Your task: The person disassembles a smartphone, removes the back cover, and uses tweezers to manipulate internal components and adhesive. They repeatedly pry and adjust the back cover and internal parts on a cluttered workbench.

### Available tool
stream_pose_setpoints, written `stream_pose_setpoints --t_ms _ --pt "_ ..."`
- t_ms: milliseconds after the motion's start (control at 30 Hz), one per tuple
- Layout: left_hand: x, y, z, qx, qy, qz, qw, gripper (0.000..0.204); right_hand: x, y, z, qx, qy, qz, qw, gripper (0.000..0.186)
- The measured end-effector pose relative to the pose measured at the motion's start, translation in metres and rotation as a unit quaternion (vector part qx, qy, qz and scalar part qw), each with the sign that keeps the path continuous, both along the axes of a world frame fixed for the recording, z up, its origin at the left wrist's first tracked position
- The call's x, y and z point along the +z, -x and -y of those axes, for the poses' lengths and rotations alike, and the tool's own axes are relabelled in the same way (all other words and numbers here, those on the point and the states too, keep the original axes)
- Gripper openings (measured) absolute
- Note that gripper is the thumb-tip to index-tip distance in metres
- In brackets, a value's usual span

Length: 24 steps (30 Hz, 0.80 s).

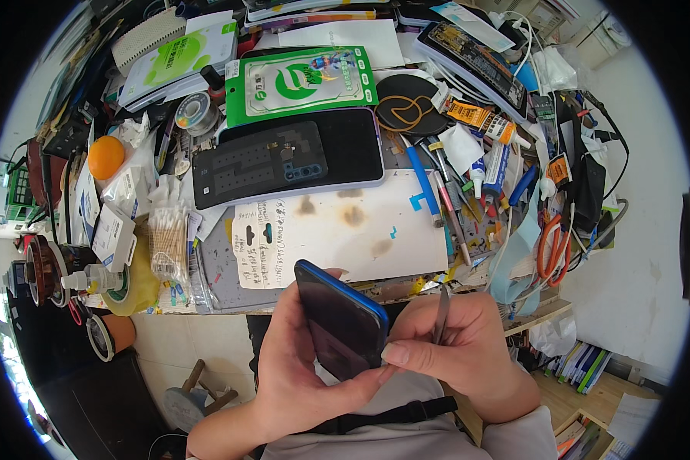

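A smartphone (337, 326) with a dark screen and blue edge is tilted up in front of me, held by my left hand (287, 379) along its side and lower end. My right hand (460, 349) is at the phone's lower right corner, its thumb close to the edge. Between its fingers stands a thin, flat metal tool (442, 310); the end near the phone is hidden, so I cannot tell its exact kind. Beyond my hands lies a stained white card (353, 249). Behind it, a dark phone back cover (261, 165) with camera rings rests on a larger black phone (356, 138).
A green-edged package (299, 84) and solder spool (194, 113) sit behind the phones. On the left are cotton swabs (169, 238), an orange (106, 158) and a tape roll (134, 295). Glue tubes (494, 172), a blue pen (424, 184) and orange-handled pliers (552, 249) crowd the right.
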<state>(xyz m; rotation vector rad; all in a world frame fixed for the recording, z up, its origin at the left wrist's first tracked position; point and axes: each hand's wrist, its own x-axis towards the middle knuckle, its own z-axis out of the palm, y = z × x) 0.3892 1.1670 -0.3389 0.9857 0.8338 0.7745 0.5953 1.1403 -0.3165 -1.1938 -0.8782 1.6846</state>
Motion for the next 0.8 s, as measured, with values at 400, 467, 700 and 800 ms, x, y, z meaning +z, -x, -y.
stream_pose_setpoints --t_ms 400,467,700,800 --pt "0.0025 -0.0018 -0.0005 0.008 -0.003 -0.001 1.0 0.101 -0.0001 -0.002 0.0029 0.002 -0.024 0.043 0.999 0.008" --pt "0.0009 -0.0004 -0.0005 0.008 0.005 0.0 1.0 0.102 0.0001 -0.0023 0.0029 -0.005 -0.021 0.041 0.999 0.008" --pt "0.0007 -0.0012 0.0005 0.007 0.023 0.008 1.0 0.103 0.001 -0.008 0.0002 0.029 -0.027 0.055 0.998 0.009" --pt "0.0015 -0.0026 0.0004 0.012 0.041 0.015 0.999 0.102 0.0005 -0.008 0.0006 0.018 -0.021 0.044 0.999 0.01"
